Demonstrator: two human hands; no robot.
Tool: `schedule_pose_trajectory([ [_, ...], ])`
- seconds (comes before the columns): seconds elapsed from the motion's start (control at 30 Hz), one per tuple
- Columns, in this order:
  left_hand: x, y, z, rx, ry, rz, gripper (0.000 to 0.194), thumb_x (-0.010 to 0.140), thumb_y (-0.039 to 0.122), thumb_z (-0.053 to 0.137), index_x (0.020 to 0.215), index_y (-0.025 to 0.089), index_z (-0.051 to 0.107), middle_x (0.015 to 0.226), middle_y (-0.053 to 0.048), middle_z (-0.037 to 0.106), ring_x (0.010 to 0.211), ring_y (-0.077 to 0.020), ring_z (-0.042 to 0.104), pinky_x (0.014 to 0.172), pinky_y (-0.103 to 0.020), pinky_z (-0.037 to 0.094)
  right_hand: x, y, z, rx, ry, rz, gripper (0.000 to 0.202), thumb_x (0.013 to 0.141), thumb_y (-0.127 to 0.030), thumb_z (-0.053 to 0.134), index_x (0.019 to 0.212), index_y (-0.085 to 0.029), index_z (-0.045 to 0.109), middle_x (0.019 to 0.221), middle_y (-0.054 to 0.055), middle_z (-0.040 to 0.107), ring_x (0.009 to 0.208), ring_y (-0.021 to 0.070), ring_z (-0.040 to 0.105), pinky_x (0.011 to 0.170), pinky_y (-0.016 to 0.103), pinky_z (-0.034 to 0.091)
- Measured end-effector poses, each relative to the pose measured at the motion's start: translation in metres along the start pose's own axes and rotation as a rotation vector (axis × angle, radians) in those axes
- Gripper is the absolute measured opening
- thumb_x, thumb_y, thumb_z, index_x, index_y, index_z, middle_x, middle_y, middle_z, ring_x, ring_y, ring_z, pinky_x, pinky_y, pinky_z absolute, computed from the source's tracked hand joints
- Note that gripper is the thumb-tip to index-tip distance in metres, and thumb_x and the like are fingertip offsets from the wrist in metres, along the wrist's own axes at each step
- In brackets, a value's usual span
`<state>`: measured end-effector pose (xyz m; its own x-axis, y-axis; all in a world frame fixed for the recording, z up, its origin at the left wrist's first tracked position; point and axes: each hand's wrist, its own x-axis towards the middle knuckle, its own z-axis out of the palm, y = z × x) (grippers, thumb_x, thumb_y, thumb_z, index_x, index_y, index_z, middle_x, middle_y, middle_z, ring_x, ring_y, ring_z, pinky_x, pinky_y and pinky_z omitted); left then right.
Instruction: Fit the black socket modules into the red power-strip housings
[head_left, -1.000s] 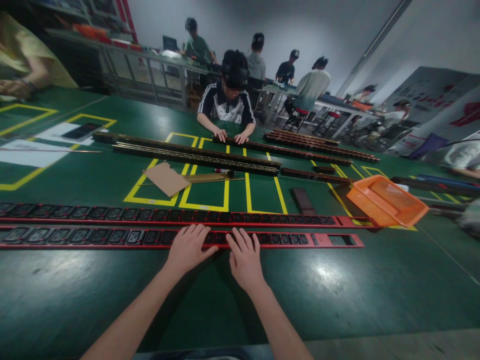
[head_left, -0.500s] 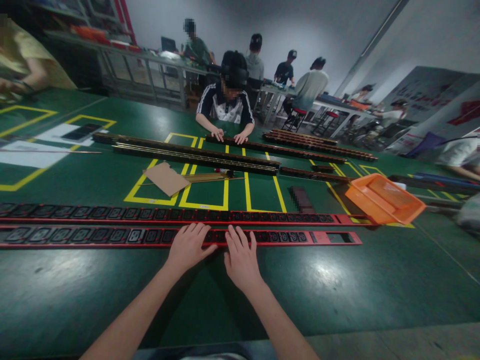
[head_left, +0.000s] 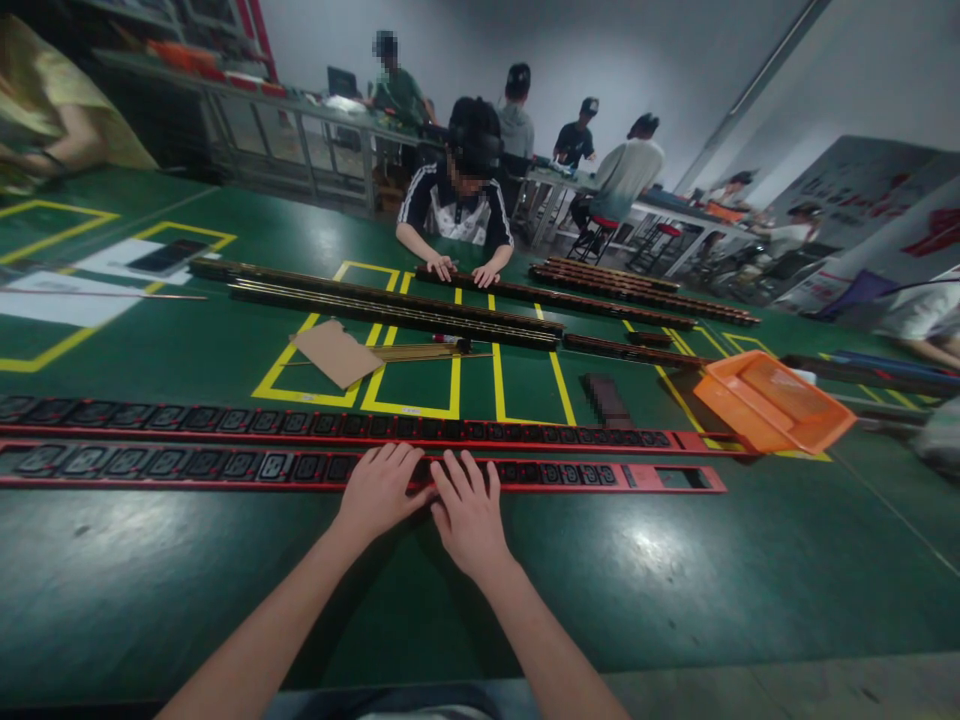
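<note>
A long red power strip (head_left: 641, 478) with a row of black sockets lies across the table just in front of me. My left hand (head_left: 381, 490) rests on it near the middle, fingers stretched over the sockets and thumb pointing right. Close beside it, my right hand (head_left: 471, 512) lies on the same strip with its fingers spread. The thumb of the left and the forefinger side of the right almost meet. Sockets under both hands are hidden. A second red power strip (head_left: 570, 436) runs parallel, just beyond the first.
An orange basket (head_left: 776, 400) stands at the right, by the far strip's end. Beyond lie long dark metal profiles (head_left: 397, 310), a cardboard piece (head_left: 337, 354) and a dark brown block (head_left: 606, 400). Across the green table (head_left: 697, 590), a co-worker (head_left: 457, 210) handles another dark profile.
My right hand has slid left along the near strip, closer to my left hand. The left hand stays in nearly the same place.
</note>
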<state>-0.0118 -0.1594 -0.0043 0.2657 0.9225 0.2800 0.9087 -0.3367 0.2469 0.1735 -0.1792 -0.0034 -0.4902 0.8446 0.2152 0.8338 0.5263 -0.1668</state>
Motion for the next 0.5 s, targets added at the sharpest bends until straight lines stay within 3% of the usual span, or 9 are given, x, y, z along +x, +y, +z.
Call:
schedule_pose_trajectory([
  [0.5, 0.0007, 0.0007, -0.0018, 0.011, -0.035, -0.009, 0.042, 0.086, 0.05, 0.055, 0.114, 0.02, 0.062, 0.111, -0.01, 0.067, 0.103, -0.0283, 0.058, 0.089, -0.043, 0.042, 0.0005, -0.0004, -0.0001, 0.04, 0.003, 0.005, 0.053, 0.093, -0.028, 0.051, 0.146, -0.027, 0.041, 0.154, 0.006, 0.038, 0.144, 0.0279, 0.026, 0.117, 0.058, 0.012],
])
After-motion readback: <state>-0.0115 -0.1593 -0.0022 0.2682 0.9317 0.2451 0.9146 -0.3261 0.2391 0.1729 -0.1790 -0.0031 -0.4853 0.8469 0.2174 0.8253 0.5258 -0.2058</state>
